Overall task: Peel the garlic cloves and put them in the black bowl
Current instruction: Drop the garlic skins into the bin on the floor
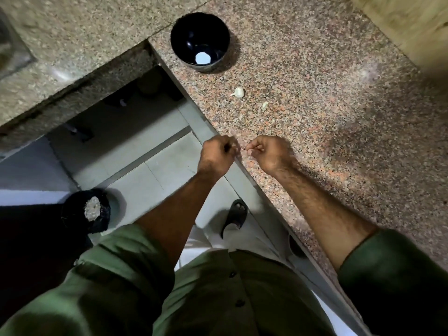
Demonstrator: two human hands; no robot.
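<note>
The black bowl (179, 32) stands on the speckled granite counter (327, 117), far from me near the inner corner; only a bright reflection shows inside. A garlic bulb piece (238, 92) and a small loose clove (265, 104) lie between the bowl and my hands. My left hand (217, 155) hovers at the counter's edge, fingers curled around a garlic clove that is almost hidden. My right hand (268, 154), just to its right over the counter, pinches a tiny bit of garlic skin at its fingertips. Both hands are blurred.
A second granite counter with a steel sink (9, 52) runs along the far left. A bin lined with a black bag (87, 209) stands on the tiled floor below left. My sandalled foot (236, 214) is by the counter base. A pale wall (412, 25) rises at the far right.
</note>
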